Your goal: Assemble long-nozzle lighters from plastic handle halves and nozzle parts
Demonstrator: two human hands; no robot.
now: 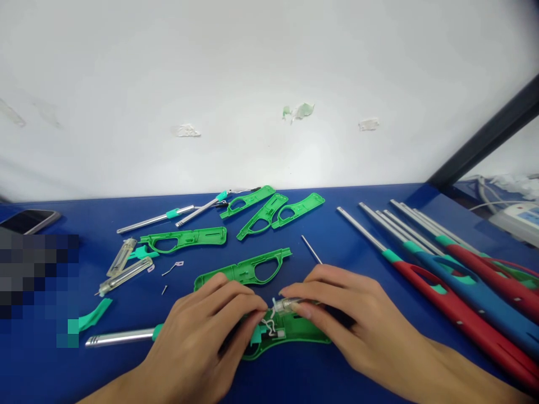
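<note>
My right hand (341, 308) pinches a clear plastic fuel tank (285, 304) between thumb and fingers, just above an open green lighter shell half (309, 331). My left hand (210, 331) has its thumb and forefinger closed by the tank's tip; what they pinch is hidden. Pale wires (268, 324) and a teal part (256, 335) lie in the shell half below the fingertips. From under my left hand a metal lighter tube (122, 337) sticks out to the left. Just beyond both hands rests another green shell half (244, 270).
Several green shell halves (185, 238) and metal tubes (155, 220) lie toward the wall. Two clear tanks (126, 275), a teal trigger (95, 315) and a screw (164, 290) are at left. A thin rod (311, 249) lies beyond my right hand. Assembled red lighters (455, 306) and blue lighters (467, 280) fill the right.
</note>
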